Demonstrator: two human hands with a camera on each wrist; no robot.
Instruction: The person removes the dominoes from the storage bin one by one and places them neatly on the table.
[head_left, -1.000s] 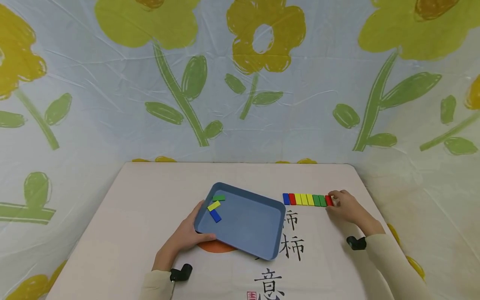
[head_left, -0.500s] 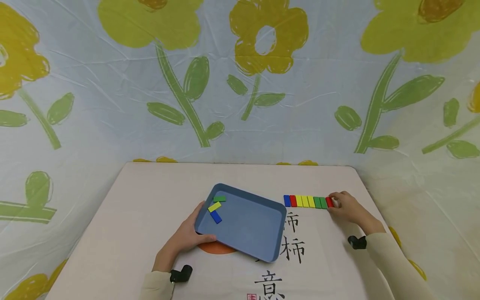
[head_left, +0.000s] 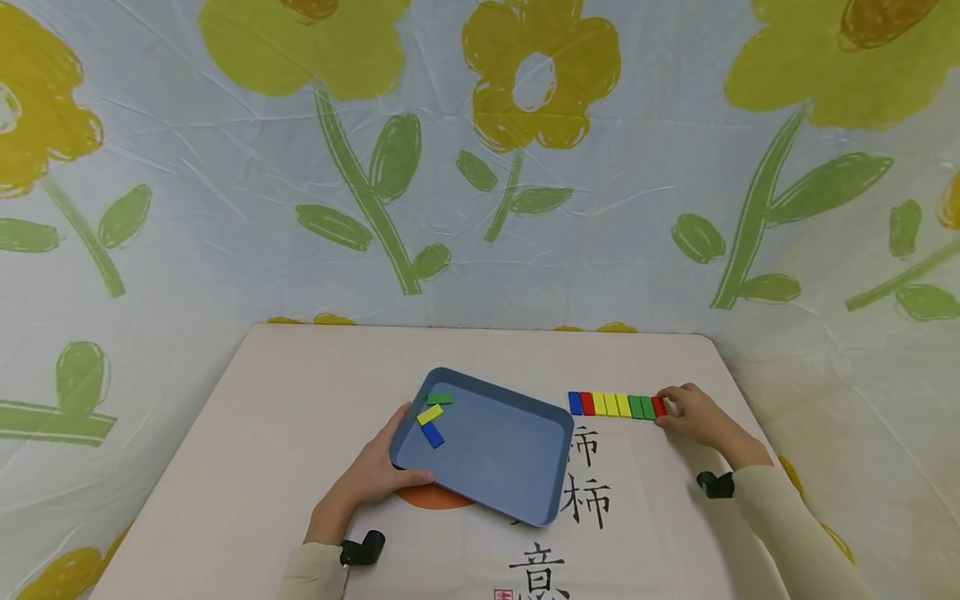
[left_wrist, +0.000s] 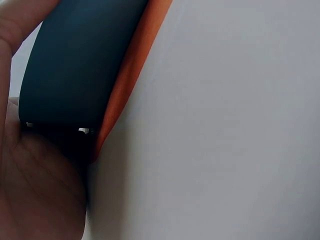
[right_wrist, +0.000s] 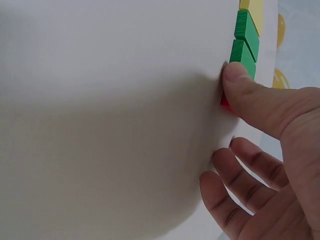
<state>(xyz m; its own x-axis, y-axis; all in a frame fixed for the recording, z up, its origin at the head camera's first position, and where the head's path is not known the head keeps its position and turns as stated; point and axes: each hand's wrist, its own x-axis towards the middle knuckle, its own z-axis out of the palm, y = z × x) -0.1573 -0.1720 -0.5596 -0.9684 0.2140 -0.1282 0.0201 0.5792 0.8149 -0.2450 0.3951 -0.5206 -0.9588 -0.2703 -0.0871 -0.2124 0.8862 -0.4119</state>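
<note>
My left hand (head_left: 375, 467) grips the left corner of a blue-grey tray (head_left: 495, 454), thumb on the near rim and fingers along the left side. Inside the tray lie a green block (head_left: 439, 399), a yellow block (head_left: 430, 415) and a blue block (head_left: 432, 435). On the table at the right, my right hand (head_left: 697, 419) pinches a red block (head_left: 659, 407) at the right end of a row. Its thumb partly covers that red block (right_wrist: 226, 104) in the right wrist view. Leftward from it run green blocks (head_left: 641, 407), yellow blocks (head_left: 611, 405), a red block (head_left: 588, 404) and a blue block (head_left: 575, 403).
A white cloth (head_left: 645, 517) with black brush characters and an orange shape (head_left: 433, 497) lies under the tray on the pale table (head_left: 315, 375). Flower-printed fabric (head_left: 585, 250) hangs behind and beside the table.
The head view has shifted very slightly. Both hands, the tray and the row of blocks otherwise look unchanged.
</note>
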